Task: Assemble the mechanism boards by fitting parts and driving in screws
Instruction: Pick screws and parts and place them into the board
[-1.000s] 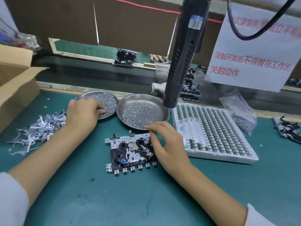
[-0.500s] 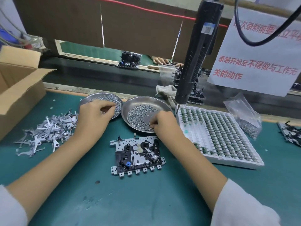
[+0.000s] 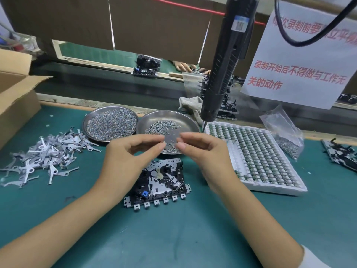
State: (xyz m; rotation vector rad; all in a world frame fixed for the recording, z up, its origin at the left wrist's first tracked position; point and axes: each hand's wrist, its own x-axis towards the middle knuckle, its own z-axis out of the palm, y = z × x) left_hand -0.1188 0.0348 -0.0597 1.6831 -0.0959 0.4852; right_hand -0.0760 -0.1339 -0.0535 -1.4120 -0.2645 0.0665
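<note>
Black-and-silver mechanism board [image 3: 162, 182] flat on green mat under my wrists, my left hand [image 3: 127, 159] and right hand [image 3: 204, 155] raised with fingertips pinched, contents too small to tell, two round steel dishes [image 3: 190, 120] of screws beyond, white tray [image 3: 270, 187] of small parts right.

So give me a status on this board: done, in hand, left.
Done: the mechanism board on the mat already carries black parts and a metal lever.

In hand: the left hand and right hand meet fingertip to fingertip above it, near the right screw dish; whatever they pinch is too small to see.

Left: the hanging screwdriver is untouched, so driving screws probably remains. Another board waits at right.
</note>
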